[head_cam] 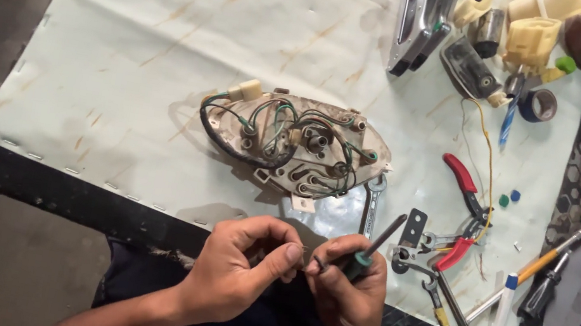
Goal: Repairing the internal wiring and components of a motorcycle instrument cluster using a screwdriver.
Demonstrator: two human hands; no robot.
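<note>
Left hand pinching tiny part, too small to identify, between thumb and forefinger; right hand closed around screwdriver, shaft angled far-right, tucked aside so fingertips meet; wired instrument panel face-down, far of hands; red pliers right.

Head view, steeply down, close.

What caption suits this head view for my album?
Two hands, left hand and right hand gripping a screwdriver, work near a wired panel.
</note>
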